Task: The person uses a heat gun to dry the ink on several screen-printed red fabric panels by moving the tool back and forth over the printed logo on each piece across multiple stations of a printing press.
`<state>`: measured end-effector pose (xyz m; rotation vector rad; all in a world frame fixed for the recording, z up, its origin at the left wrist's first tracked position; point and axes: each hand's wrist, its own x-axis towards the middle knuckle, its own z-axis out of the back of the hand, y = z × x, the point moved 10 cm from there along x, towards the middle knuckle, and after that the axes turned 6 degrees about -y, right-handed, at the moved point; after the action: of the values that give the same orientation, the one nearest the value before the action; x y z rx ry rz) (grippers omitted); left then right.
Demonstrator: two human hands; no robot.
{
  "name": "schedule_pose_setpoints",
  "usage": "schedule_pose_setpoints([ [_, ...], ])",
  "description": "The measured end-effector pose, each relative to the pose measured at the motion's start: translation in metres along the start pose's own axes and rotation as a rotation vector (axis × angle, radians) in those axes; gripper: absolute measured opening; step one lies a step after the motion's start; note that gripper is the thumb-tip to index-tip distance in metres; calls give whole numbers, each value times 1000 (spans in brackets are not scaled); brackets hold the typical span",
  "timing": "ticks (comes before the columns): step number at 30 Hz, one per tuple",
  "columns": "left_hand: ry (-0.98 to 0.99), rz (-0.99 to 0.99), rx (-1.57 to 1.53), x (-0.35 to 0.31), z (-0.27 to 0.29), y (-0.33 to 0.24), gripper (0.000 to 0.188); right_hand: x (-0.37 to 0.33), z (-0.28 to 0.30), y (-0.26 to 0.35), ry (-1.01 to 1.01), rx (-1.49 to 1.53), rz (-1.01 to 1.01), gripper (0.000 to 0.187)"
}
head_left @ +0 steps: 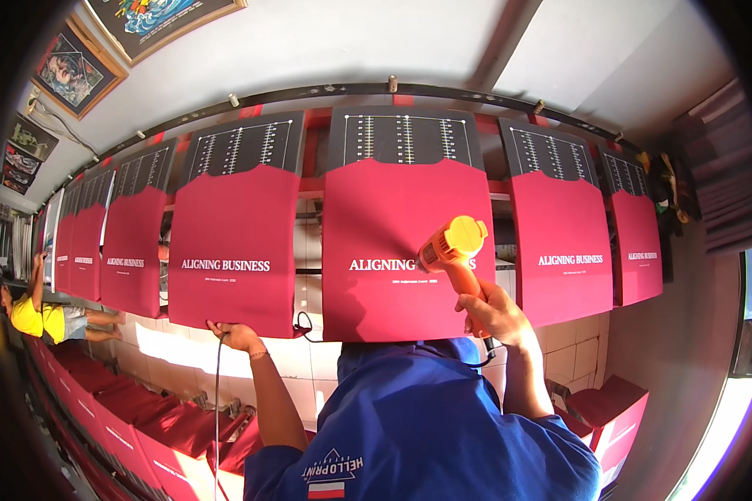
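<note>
An orange hair dryer (453, 242) is gripped by its handle in my right hand (497, 316). Its nozzle points at the white print on a dark-pink shirt (384, 213), which is stretched over a black board (384, 138) with white ruler marks. Whether the nozzle touches the cloth, I cannot tell. My left hand (238, 336) is closed on a thin dark cord (218, 392) at the lower edge of the neighbouring pink shirt (234, 217). From the hand, the cord hangs down past my left forearm.
More shirt-covered boards run left and right along a dark rail (309, 93). A second row of pink shirts (154, 451) stands behind me on the left. Far left, a person in a yellow top (38, 320) reaches toward the boards. Framed pictures (79, 67) hang on the wall.
</note>
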<state>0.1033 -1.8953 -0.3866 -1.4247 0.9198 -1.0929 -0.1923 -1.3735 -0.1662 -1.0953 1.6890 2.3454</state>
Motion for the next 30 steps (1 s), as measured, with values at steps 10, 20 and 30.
schedule_pose_setpoints([
  [10,61,15,209,2,4,-20,45,5,-21,6,41,23,8,33],
  [20,153,-41,322,8,1,-36,51,8,-47,16,37,34,-9,29],
  [30,62,26,327,79,8,-30,52,7,-77,32,-50,-13,8,31],
])
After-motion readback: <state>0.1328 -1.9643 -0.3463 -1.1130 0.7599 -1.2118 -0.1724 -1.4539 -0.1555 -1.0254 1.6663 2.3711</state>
